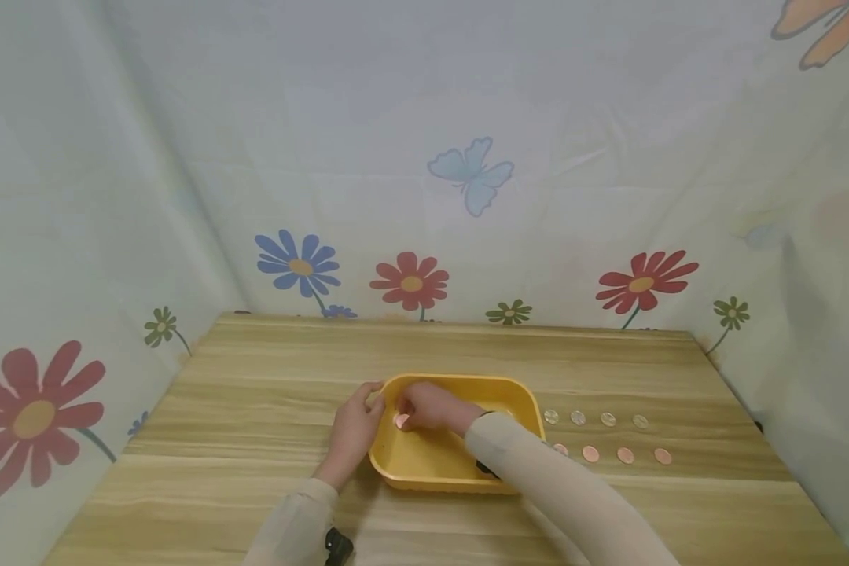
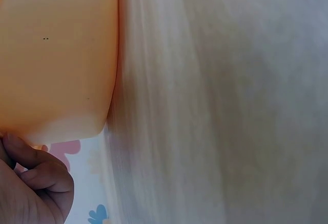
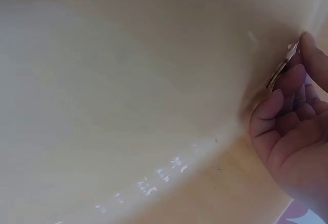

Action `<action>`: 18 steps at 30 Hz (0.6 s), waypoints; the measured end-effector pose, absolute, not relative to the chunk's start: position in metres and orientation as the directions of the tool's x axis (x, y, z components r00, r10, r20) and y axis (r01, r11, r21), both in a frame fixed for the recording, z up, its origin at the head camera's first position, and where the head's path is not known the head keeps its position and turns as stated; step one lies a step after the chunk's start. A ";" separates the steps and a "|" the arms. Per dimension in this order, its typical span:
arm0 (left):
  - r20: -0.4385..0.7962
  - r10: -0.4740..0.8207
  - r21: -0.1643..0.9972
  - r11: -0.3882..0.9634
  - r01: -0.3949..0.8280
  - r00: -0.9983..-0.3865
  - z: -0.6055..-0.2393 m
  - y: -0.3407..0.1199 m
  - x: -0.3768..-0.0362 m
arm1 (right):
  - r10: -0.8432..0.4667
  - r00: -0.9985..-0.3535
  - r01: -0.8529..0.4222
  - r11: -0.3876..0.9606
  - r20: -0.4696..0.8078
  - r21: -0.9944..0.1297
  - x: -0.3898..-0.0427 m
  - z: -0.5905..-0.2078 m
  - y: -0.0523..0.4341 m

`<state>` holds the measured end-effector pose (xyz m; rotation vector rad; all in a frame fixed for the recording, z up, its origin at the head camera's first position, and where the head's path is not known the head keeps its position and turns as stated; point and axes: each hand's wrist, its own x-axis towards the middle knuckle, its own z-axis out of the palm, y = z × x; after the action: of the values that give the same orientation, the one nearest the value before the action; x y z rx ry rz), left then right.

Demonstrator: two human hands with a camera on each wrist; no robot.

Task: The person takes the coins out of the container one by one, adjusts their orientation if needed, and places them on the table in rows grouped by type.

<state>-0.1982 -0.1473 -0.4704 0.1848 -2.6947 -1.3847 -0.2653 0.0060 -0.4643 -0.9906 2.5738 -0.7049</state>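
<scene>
A yellow plastic tray [image 1: 460,472] stands on the wooden table [image 1: 255,409]. My left hand [image 1: 359,417] grips its left rim, thumb and fingers curled round the edge. In the left wrist view the curled fingers [image 2: 36,178] sit at the tray's [image 2: 56,55] corner. My right hand [image 1: 424,409] is inside the tray and pinches a copper-coloured coin [image 1: 401,420] close to the left wall. The right wrist view shows the coin [image 3: 279,70] edge-on between the fingertips [image 3: 294,75], next to the tray's inner wall [image 3: 128,80].
Right of the tray, coins lie in two rows on the table: several silver ones [image 1: 578,417] behind, several copper ones [image 1: 626,455] in front. A flower-printed cloth [image 1: 410,283] walls in the table at the back and both sides.
</scene>
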 end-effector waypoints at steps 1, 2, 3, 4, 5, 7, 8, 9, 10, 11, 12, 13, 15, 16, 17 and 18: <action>0.039 -0.156 0.815 0.576 -0.059 -0.987 -0.470 -0.147 -0.198 | -0.683 -0.724 -0.541 0.649 -0.096 -0.535 -0.265 -0.464 0.006; 0.036 -0.154 0.817 0.574 -0.059 -0.987 -0.470 -0.147 -0.198 | -0.678 -0.729 -0.540 0.653 -0.093 -0.531 -0.266 -0.464 0.006; 0.034 -0.153 0.818 0.572 -0.061 -0.988 -0.470 -0.147 -0.198 | -0.673 -0.733 -0.535 0.655 -0.092 -0.534 -0.266 -0.464 0.006; 0.033 -0.153 0.819 0.571 -0.061 -0.988 -0.471 -0.147 -0.198 | -0.670 -0.737 -0.529 0.656 -0.092 -0.538 -0.266 -0.464 0.006; 0.032 -0.154 0.818 0.572 -0.062 -0.988 -0.471 -0.148 -0.198 | -0.667 -0.739 -0.525 0.658 -0.094 -0.540 -0.266 -0.464 0.006; 0.034 -0.157 0.817 0.573 -0.063 -0.987 -0.471 -0.148 -0.198 | -0.665 -0.740 -0.516 0.659 -0.102 -0.548 -0.267 -0.463 0.007; 0.032 -0.158 0.817 0.573 -0.065 -0.987 -0.471 -0.148 -0.198 | -0.664 -0.740 -0.508 0.658 -0.109 -0.556 -0.267 -0.463 0.007; 0.033 -0.159 0.817 0.573 -0.065 -0.987 -0.471 -0.148 -0.198 | -0.662 -0.740 -0.500 0.660 -0.119 -0.561 -0.268 -0.464 0.007; 0.033 -0.160 0.816 0.574 -0.066 -0.987 -0.471 -0.148 -0.198 | -0.662 -0.739 -0.494 0.659 -0.125 -0.567 -0.268 -0.463 0.007; 0.032 -0.161 0.815 0.576 -0.067 -0.986 -0.471 -0.149 -0.198 | -0.663 -0.738 -0.495 0.660 -0.128 -0.564 -0.268 -0.464 0.008; 0.033 -0.162 0.815 0.576 -0.067 -0.986 -0.472 -0.149 -0.198 | -0.666 -0.735 -0.501 0.660 -0.127 -0.560 -0.269 -0.464 0.008; 0.035 -0.162 0.814 0.577 -0.066 -0.986 -0.472 -0.149 -0.198 | -0.669 -0.732 -0.508 0.659 -0.125 -0.554 -0.269 -0.463 0.008; 0.036 -0.162 0.811 0.581 -0.066 -0.986 -0.472 -0.148 -0.198 | -0.677 -0.727 -0.524 0.657 -0.118 -0.542 -0.269 -0.462 0.009; 0.037 -0.163 0.810 0.583 -0.066 -0.986 -0.472 -0.148 -0.198 | -0.681 -0.723 -0.532 0.654 -0.112 -0.538 -0.269 -0.461 0.009; 0.037 -0.163 0.809 0.585 -0.066 -0.986 -0.472 -0.148 -0.198 | -0.684 -0.721 -0.539 0.652 -0.109 -0.533 -0.269 -0.459 0.010; 0.037 -0.163 0.808 0.585 -0.066 -0.986 -0.472 -0.148 -0.198 | -0.686 -0.719 -0.539 0.651 -0.110 -0.534 -0.269 -0.457 0.010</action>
<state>-0.1982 -0.1481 -0.4717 0.1956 -2.7006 -1.3706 -0.2689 0.0103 -0.4565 -0.9806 2.5691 -0.6879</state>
